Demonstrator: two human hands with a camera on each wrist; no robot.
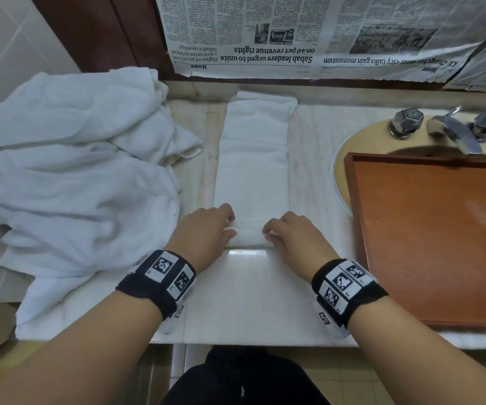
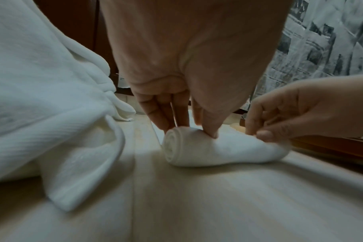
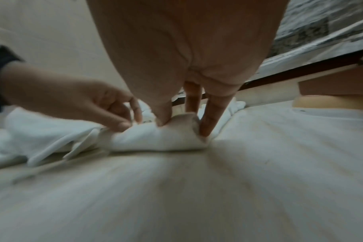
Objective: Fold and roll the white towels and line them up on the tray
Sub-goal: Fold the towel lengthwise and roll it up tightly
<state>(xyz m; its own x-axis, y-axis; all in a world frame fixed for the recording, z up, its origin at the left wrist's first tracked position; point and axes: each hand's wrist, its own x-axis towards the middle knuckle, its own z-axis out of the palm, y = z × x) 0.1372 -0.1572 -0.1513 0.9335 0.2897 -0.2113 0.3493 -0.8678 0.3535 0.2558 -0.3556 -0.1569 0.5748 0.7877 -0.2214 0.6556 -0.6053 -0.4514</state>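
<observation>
Left hand point(image 1: 206, 232): palm down on the near end of the folded towel point(image 1: 253, 159), fingers point(image 2: 162, 114) reaching over the small roll point(image 2: 176, 147) and thumb pressed into its near side, so the roll is pinched. Right hand point(image 1: 291, 235): same posture at the roll's right end, fingers curled over it, thumb tucked against the cloth. Both wrists carry black bands with printed square markers. The towel lies as a long narrow strip on the pale marble counter point(image 1: 250, 293), running from the hands to the far wall; only its near end is rolled. Fingertips of both hands are hidden behind the roll in the head view; the right wrist view is blurred, and its end of the roll is hard to make out. Left of the strip: a heap of loose white towels point(image 1: 69, 176), spilling over the counter's near edge. Right: a brown wooden tray point(image 1: 428, 238), resting over a round basin point(image 1: 339, 171) and covering most of it, its right side cut off by the frame. Far right: metal tap point(image 1: 455, 133) with two handles. Far wall: newspaper sheets point(image 1: 309, 36) hanging upside down.
</observation>
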